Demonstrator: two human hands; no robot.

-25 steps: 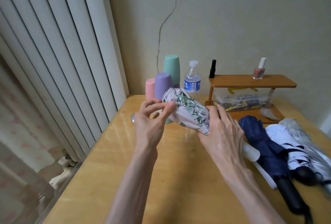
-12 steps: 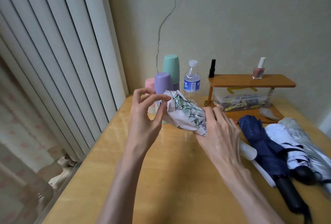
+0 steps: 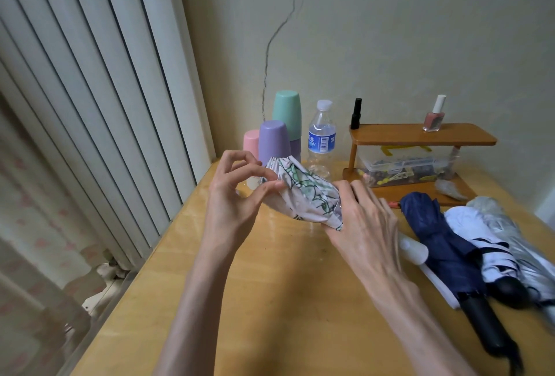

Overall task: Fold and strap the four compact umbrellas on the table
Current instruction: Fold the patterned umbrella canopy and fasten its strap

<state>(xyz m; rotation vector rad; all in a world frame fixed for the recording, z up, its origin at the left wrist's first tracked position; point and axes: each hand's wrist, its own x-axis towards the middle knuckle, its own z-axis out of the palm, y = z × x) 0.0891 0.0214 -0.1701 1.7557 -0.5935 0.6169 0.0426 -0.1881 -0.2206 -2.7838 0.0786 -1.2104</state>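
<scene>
Raised since a second ago: floral umbrella (image 3: 303, 192), above table (image 3: 270, 300) centre.
Thumb and forefinger of left hand (image 3: 237, 198) pinch its gathered, crinkled fabric, ten o'clock end; right hand (image 3: 366, 225) fingers curled round the soft roll, four o'clock.

This looks like a room in a home. A pale cream painted wall (image 3: 390, 30) with a long dark crack (image 3: 270, 54) fills the upper right of the frame, with white vertical slats (image 3: 90, 75) at upper left and a pink-patterned fabric curtain (image 3: 30, 210) at lower left. On the glossy yellow wooden table (image 3: 270, 300), toward centre, stand upturned pastel plastic cups (image 3: 274, 138) and a clear plastic water bottle with a blue label (image 3: 321, 135). At right, a small brown wooden shelf (image 3: 405, 136) bears a pink nail-polish bottle with a white cap (image 3: 433, 118).
</scene>
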